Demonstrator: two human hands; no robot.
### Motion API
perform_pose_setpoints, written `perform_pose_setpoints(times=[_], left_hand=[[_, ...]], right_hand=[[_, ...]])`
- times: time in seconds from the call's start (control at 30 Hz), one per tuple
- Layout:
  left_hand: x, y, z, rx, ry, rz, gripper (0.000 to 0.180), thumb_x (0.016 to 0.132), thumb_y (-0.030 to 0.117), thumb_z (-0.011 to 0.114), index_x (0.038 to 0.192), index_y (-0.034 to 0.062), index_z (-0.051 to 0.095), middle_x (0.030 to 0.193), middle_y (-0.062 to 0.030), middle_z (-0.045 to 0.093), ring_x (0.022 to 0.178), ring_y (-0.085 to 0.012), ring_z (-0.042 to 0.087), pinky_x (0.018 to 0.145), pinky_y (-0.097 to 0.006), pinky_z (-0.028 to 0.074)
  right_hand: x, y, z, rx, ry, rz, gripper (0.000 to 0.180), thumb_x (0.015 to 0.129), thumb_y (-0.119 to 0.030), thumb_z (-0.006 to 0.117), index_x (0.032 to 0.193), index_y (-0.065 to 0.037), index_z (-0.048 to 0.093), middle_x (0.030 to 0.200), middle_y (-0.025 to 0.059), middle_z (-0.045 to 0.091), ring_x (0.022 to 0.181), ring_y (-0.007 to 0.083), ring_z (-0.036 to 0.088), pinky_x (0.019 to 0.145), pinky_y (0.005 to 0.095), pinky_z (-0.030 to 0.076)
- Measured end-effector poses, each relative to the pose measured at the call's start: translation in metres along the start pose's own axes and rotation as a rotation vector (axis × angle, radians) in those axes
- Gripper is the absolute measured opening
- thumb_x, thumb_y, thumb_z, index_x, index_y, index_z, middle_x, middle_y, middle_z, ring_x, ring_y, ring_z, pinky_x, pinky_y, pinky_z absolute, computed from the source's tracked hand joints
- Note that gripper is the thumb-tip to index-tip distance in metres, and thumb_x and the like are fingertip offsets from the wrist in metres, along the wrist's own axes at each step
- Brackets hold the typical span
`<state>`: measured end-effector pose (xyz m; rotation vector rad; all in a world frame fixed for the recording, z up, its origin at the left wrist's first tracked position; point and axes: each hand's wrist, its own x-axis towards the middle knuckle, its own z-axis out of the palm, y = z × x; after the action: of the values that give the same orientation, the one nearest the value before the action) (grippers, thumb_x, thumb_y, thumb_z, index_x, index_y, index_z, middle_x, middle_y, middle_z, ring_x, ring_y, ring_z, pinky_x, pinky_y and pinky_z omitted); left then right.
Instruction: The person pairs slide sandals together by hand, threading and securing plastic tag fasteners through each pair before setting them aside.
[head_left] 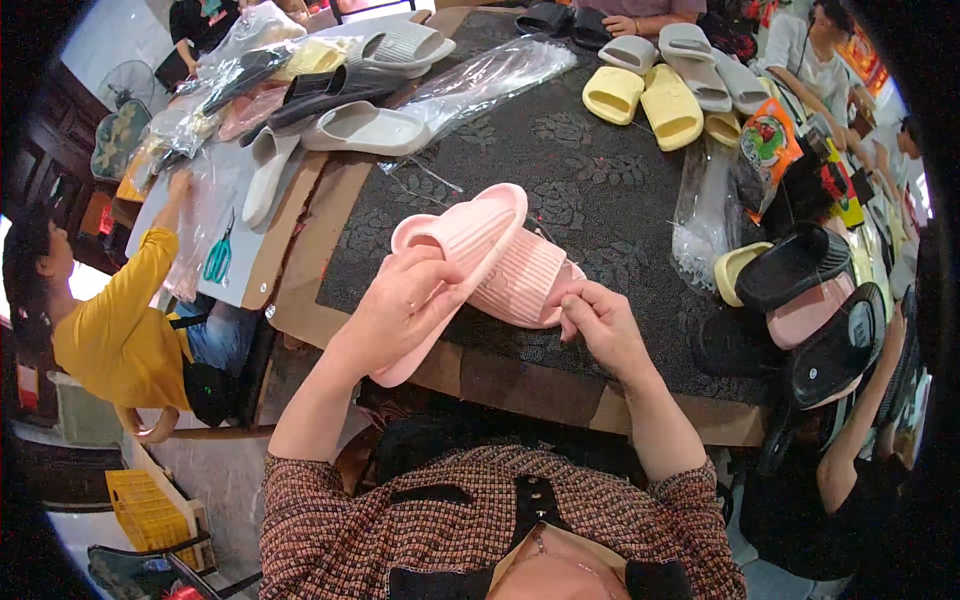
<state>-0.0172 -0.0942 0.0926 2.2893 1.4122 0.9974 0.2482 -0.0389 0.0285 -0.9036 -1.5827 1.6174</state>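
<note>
A pair of pink slide slippers is held up over the near edge of the table. My left hand (pixel 412 308) is closed around the nearer pink slipper (pixel 478 228), which is tilted and overlaps the other one. My right hand (pixel 598 325) is closed at the open end of the second pink slipper (pixel 520 282), with thumb and fingers pinching its edge. Both slippers have ribbed straps. Whether my left fingers also touch the second slipper is hidden.
A dark flower-patterned mat (pixel 580 190) covers the table. Grey slippers (pixel 368 128) and clear plastic bags (pixel 490 80) lie at the far left, yellow slippers (pixel 672 108) at the far right, black slippers (pixel 838 345) at right. Teal scissors (pixel 219 256) lie beside a co-worker in yellow (pixel 125 320).
</note>
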Motion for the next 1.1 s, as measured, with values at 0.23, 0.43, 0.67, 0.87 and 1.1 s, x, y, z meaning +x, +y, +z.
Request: perform_pose_setpoints(times=[0.23, 0.43, 0.67, 0.87, 1.1], left_hand=[[-0.006, -0.002, 0.021, -0.086, 0.078, -0.354, 0.023, 0.078, 0.008, 0.067, 0.095, -0.0015, 0.055, 0.089, -0.0167, 0.056, 0.084, -0.0338, 0.057, 0.076, -0.041, 0.046], [0.003, 0.003, 0.021, 0.064, 0.081, -0.176, 0.009, 0.075, 0.002, 0.064, 0.078, -0.0012, 0.056, 0.082, -0.016, 0.056, 0.077, -0.0334, 0.056, 0.069, -0.04, 0.046], [0.044, -0.002, 0.002, 0.542, 0.153, 0.136, 0.014, 0.076, 0.001, 0.06, 0.09, -0.0017, 0.058, 0.094, -0.0149, 0.061, 0.085, -0.033, 0.055, 0.075, -0.043, 0.045], [0.072, -0.074, 0.025, 0.612, 0.205, 0.202, 0.016, 0.078, 0.003, 0.06, 0.093, 0.0005, 0.06, 0.096, -0.0128, 0.062, 0.09, -0.032, 0.056, 0.079, -0.043, 0.044], [0.079, -0.11, 0.046, 0.13, -0.299, -0.147, 0.025, 0.076, 0.007, 0.055, 0.1, 0.0086, 0.062, 0.098, -0.0161, 0.064, 0.099, -0.0377, 0.056, 0.084, -0.047, 0.043]], right_hand=[[0.0, 0.0, -0.001, 0.002, -0.01, -0.023, 0.015, 0.095, -0.007, 0.049, 0.097, 0.001, 0.061, 0.07, -0.0002, 0.056, 0.061, 0.0061, 0.052, 0.06, 0.0212, 0.045], [-0.001, 0.005, 0.0, 0.008, -0.003, -0.096, 0.017, 0.094, -0.011, 0.052, 0.095, 0.002, 0.063, 0.069, 0.0024, 0.06, 0.058, 0.0076, 0.054, 0.054, 0.0244, 0.046], [-0.003, 0.002, -0.001, -0.058, -0.023, -0.032, 0.017, 0.095, -0.009, 0.05, 0.095, 0.002, 0.063, 0.071, 0.0002, 0.057, 0.061, 0.0053, 0.052, 0.057, 0.022, 0.045], [0.003, 0.009, 0.0, -0.015, -0.062, -0.043, 0.017, 0.095, -0.009, 0.05, 0.095, 0.002, 0.062, 0.074, 0.0007, 0.059, 0.061, 0.0051, 0.053, 0.057, 0.0222, 0.046], [0.001, -0.007, -0.015, 0.202, 0.031, -0.12, 0.018, 0.096, -0.012, 0.05, 0.095, 0.001, 0.062, 0.072, 0.0007, 0.058, 0.06, 0.0052, 0.053, 0.057, 0.0223, 0.047]])
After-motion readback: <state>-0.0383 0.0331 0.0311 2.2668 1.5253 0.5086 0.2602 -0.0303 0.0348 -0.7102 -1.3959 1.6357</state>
